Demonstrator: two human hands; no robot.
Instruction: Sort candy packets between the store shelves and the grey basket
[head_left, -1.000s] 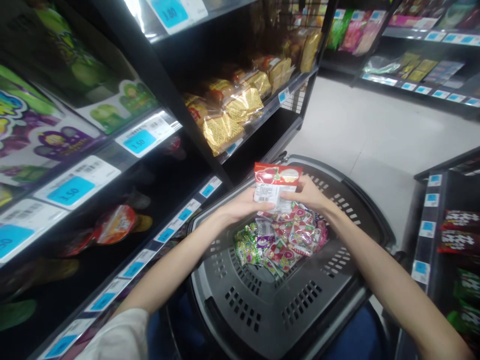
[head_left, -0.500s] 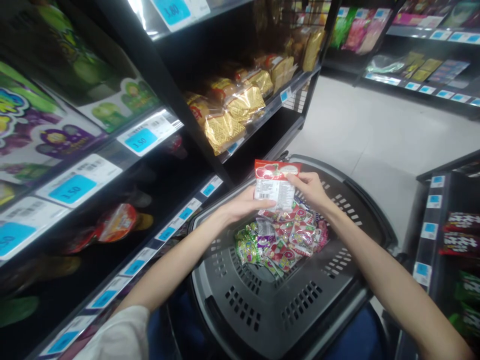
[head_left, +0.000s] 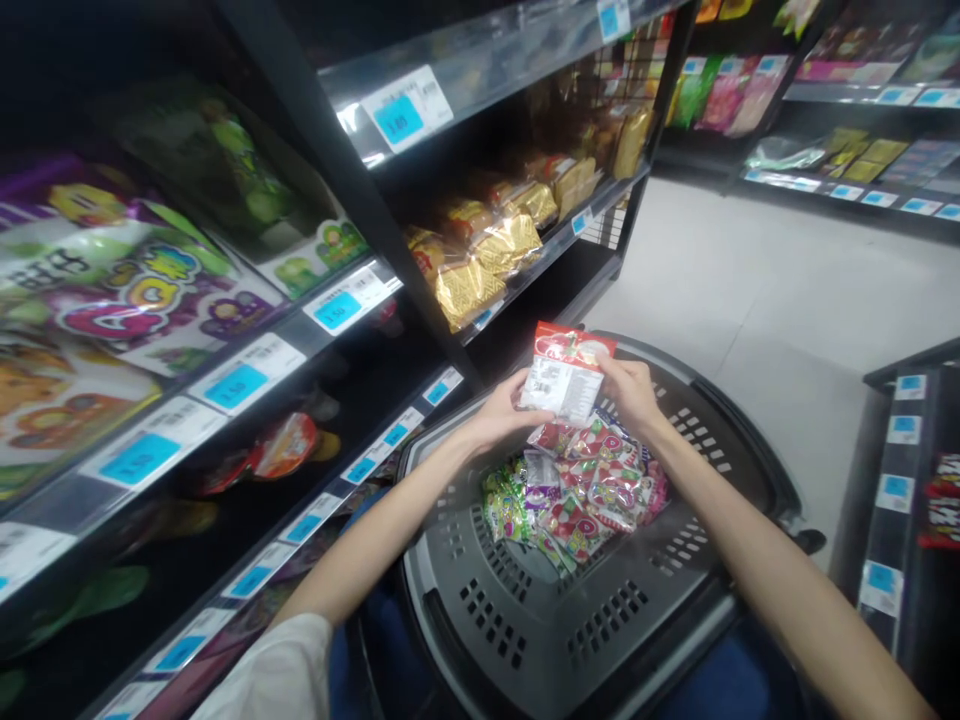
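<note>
Both of my hands hold one small red and white candy packet (head_left: pixel 564 384), its printed back with a barcode facing me. My left hand (head_left: pixel 504 408) grips its left and lower edge, thumb across the bottom. At the upper right side, my right hand (head_left: pixel 628 392) pinches it between thumb and fingers. Beneath lies a heap of similar candy packets (head_left: pixel 592 475), red, green and purple, in a dark grey shopping basket (head_left: pixel 555 625) with slotted walls. The held packet is above the heap, tilted slightly.
Shelving on my left carries price labels (head_left: pixel 236 385) and large fruit-printed packs (head_left: pixel 135 290). Gold-wrapped packages (head_left: pixel 469 290) fill a shelf ahead. A low rack (head_left: pixel 892 500) stands at the right, and pale floor (head_left: pixel 720 270) stretches beyond the basket.
The view has shifted, so shelves and basket sit lower and further right. The packet is tilted a little more, and both hands keep their hold on it.
</note>
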